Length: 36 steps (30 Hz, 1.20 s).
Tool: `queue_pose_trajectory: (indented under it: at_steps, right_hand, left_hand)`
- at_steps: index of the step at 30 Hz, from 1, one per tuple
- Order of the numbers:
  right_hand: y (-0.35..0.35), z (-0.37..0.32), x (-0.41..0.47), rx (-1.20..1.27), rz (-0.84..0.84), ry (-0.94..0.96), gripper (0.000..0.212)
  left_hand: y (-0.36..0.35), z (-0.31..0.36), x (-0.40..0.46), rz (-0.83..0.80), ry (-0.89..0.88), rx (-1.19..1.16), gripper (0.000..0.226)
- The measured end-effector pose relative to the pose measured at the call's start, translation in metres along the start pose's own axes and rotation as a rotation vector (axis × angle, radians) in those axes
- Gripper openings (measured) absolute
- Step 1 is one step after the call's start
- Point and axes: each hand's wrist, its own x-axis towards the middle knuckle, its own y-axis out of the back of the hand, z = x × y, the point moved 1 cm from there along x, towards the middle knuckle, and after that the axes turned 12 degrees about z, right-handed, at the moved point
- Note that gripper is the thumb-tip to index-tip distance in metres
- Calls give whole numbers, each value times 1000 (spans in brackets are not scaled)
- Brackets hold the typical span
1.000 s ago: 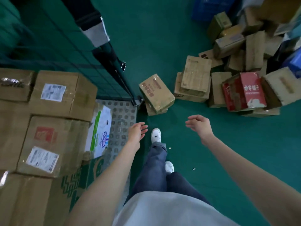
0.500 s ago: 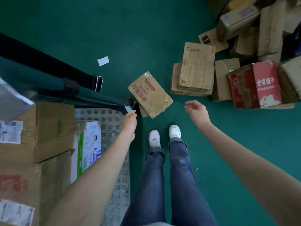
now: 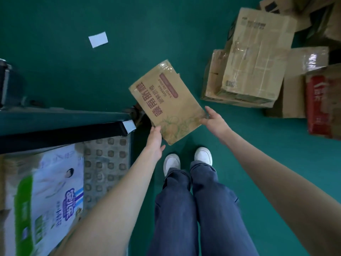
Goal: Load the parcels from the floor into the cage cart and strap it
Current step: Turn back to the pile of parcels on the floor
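1. Hands at either side of a brown printed carton [image 3: 166,102], just ahead of two white shoes [image 3: 187,159] on the green floor [image 3: 267,154].
2. Left hand [image 3: 155,141] with fingers straight, laid flat against the carton's near-left edge.
3. Right hand [image 3: 214,121] with fingers curled round the carton's near-right corner, thumb up along the edge.
4. Carton tilted between both hands, far end over the floor beside the cage cart's corner post [image 3: 127,126].
5. Left of the left hand: cage cart [image 3: 107,163] with studded metal deck, white-and-green tissue pack [image 3: 46,200] lying on it.
6. Beyond the right hand: heap of taped cardboard parcels [image 3: 256,58] and a red box [image 3: 321,106] on the floor.
7. Far ahead of the left hand: white paper slip [image 3: 98,39] on the floor.
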Motion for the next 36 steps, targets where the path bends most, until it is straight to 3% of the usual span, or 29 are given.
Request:
queue_pose_trajectory:
  at_steps: [6, 10, 14, 24, 30, 36]
  right_hand:
    - [-16, 8, 13, -12, 8, 21, 66]
    - [-1, -2, -27, 17, 44, 84, 51]
    - [34, -22, -103, 108, 75, 90, 23]
    - [128, -77, -351, 99, 171, 226, 12]
    - [147, -75, -417, -14, 169, 315, 5]
    - [151, -69, -455, -108, 95, 442, 17]
  left_hand:
    - [-6, -1, 10, -32, -1, -77, 49]
    - [8, 9, -31, -4, -43, -51, 39]
    - [35, 24, -111, -39, -144, 15, 44]
    - [140, -5, -316, -161, -301, 68, 44]
    - [173, -27, -371, -142, -311, -38, 40]
    - [201, -69, -415, -95, -304, -241, 34]
